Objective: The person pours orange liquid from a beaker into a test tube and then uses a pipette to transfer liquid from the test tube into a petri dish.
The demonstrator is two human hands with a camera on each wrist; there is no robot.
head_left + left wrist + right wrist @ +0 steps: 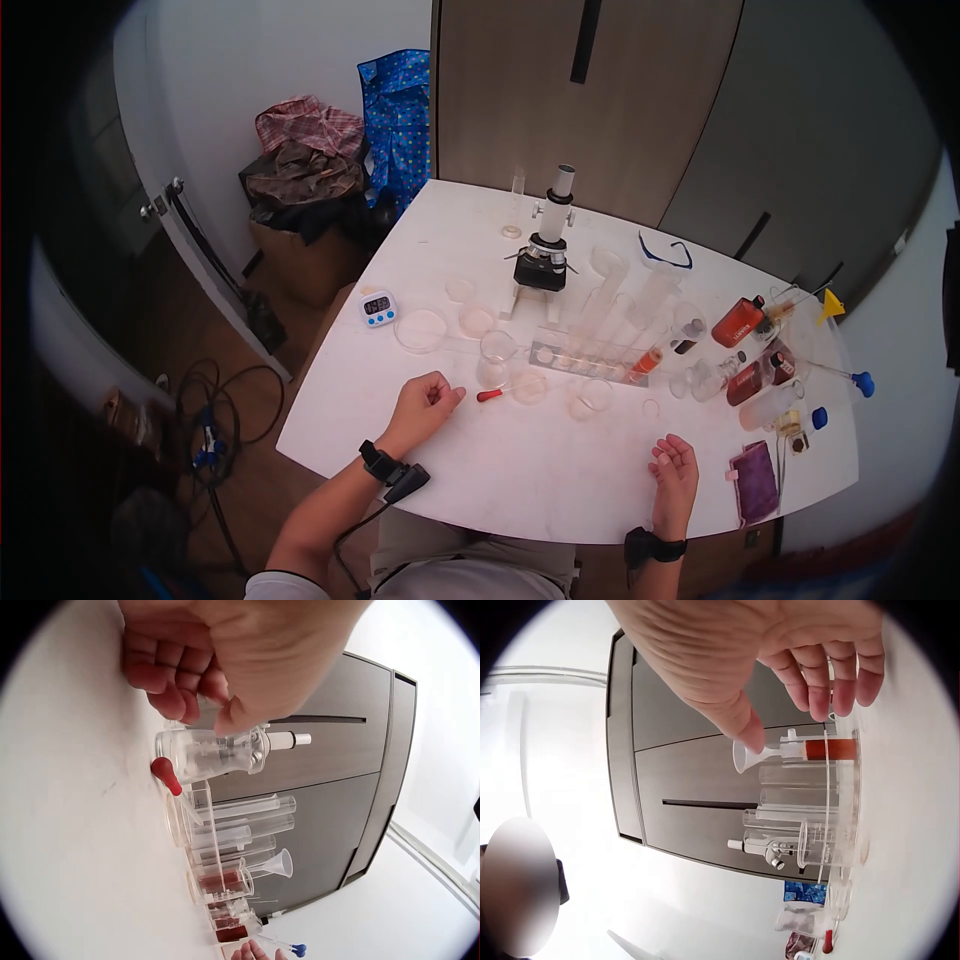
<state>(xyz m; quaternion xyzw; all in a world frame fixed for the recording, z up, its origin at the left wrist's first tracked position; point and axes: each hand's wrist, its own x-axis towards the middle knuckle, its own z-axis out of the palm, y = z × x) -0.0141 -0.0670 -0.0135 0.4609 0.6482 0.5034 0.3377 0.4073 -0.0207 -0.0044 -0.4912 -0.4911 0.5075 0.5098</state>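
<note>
My left hand (424, 412) hovers at the front left of the white table, fingers loosely curled and holding nothing. Just right of its fingertips lies a dropper with a red rubber bulb (488, 396); in the left wrist view its clear stem leans on a dish rim. Behind the bulb stands a glass beaker (495, 362), beside a shallow clear dish (530, 388). The right hand (675, 482), also holding nothing, is at the front right with relaxed, slightly bent fingers. Beyond it are a clear test tube rack (590, 364) and a vessel of orange-red liquid (829, 749).
A microscope (545, 250) stands at the back, a digital timer (378, 308) at the left. Brown bottles (740, 322), a yellow funnel (830, 306) and a purple cloth (756, 484) occupy the right side. Blue-framed goggles (665, 258) lie near the back edge.
</note>
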